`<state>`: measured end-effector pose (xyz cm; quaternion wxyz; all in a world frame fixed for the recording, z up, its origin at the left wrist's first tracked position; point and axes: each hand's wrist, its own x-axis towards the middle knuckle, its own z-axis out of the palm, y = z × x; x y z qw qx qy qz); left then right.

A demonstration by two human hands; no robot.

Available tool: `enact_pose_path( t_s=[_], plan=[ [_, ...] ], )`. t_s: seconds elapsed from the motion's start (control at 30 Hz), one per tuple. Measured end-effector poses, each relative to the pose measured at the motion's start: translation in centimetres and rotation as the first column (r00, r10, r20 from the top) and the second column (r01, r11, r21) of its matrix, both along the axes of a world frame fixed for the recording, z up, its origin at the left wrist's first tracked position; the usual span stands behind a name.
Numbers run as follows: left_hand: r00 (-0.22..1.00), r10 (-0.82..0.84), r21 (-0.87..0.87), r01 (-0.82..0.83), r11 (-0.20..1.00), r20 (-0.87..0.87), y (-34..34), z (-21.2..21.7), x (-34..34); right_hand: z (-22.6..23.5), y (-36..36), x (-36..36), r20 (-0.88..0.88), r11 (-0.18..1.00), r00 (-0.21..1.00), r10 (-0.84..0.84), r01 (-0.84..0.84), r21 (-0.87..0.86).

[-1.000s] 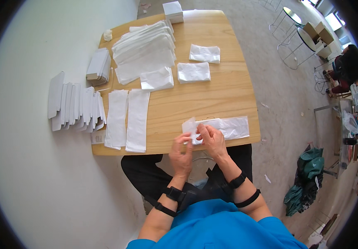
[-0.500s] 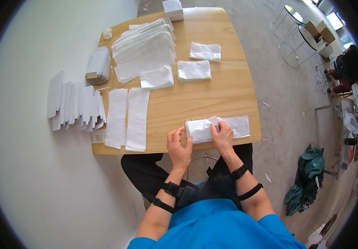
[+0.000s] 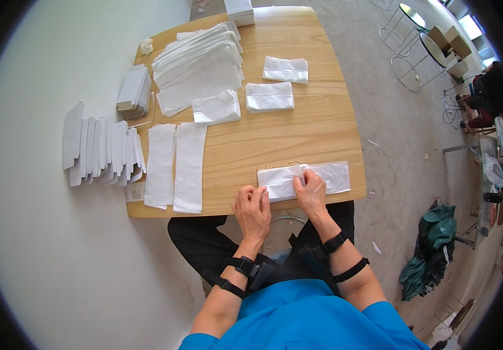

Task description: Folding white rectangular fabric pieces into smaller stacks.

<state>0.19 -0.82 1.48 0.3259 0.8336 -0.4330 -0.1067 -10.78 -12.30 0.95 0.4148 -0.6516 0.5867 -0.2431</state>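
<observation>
1. Two hands are working in the head view, at the near edge of the table [image 3: 286,137], with the paper [image 3: 280,182] lying just beyond them.
2. The right hand [image 3: 312,189] is pinching the paper between thumb and fingers, about midway along its length.
3. The left hand [image 3: 252,211] is curling its fingers and bringing the tips against the paper's near left corner; whether it is gripping there, I cannot tell.
4. The paper's left part is lying folded between the two hands, while its flat part is running out to the right, past the right hand.
5. Two long white strips [image 3: 188,168] are lying side by side, well to the left of the left hand.
6. Three packets [image 3: 269,97] are resting beyond the hands, the left one touching a fanned stack [image 3: 199,67].
7. White boxes [image 3: 103,146] are standing in a row at the far left, near the wall [image 3: 41,233].
</observation>
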Motion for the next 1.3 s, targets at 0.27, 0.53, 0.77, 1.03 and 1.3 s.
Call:
enact_pose_path(
  t_s=[0.27, 0.53, 0.77, 1.03, 1.3],
  plan=[
    [1.0, -0.007, 0.057, 0.005, 0.998, 0.02, -0.4, -0.5, 0.5, 0.2, -0.3, 0.1, -0.038, 1.0, 0.999, 0.003, -0.004, -0.018],
    [1.0, -0.017, -0.016, 0.017, 1.0, 0.004, -0.4, -1.0, 0.8, 0.1, -0.6, 0.1, -0.06, 1.0, 0.998, -0.004, 0.004, 0.005],
    [1.0, -0.026, 0.007, 0.026, 1.0, 0.014, -1.0, -1.3, 1.4, 0.1, -0.8, 0.1, -0.081, 1.0, 0.997, 0.009, -0.008, 0.019],
    [0.995, -0.065, 0.113, 0.056, 0.992, 0.077, -1.4, -1.2, 1.3, 0.3, -1.2, -0.7, -0.112, 0.999, 0.993, 0.036, -0.031, 0.042],
    [0.999, -0.035, 0.17, 0.041, 0.985, -0.039, -1.1, -1.3, 1.8, 2.9, -1.9, -7.1, 0.126, 0.957, 0.954, -0.273, 0.283, -0.068]
  ],
)
